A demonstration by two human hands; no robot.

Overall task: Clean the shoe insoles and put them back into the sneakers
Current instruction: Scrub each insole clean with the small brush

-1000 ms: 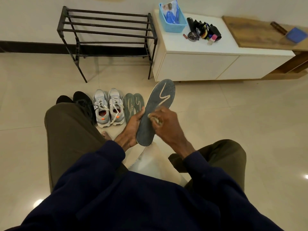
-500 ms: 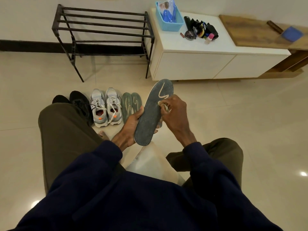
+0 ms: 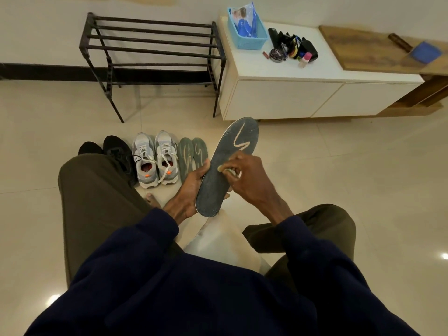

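A dark grey insole [image 3: 225, 166] with a pale S mark is held up over my lap. My left hand [image 3: 191, 187] grips its left edge from beneath, thumb on top. My right hand [image 3: 247, 175] pinches a small pale cloth [image 3: 224, 169] against the middle of the insole. On the floor ahead stand two grey sneakers [image 3: 155, 161] with white laces, side by side. Two green-grey insoles [image 3: 192, 152] lie just right of them.
A pair of black shoes [image 3: 116, 154] sits left of the sneakers, partly hidden by my knee. A black metal shoe rack [image 3: 152, 44] stands by the wall. A white cabinet [image 3: 303, 93] carries a blue basket [image 3: 247, 30] and shoe-care items [image 3: 291, 49].
My right hand with the cloth slid up the insole toward the S mark, then came back down to its middle. The left hand keeps its grip.
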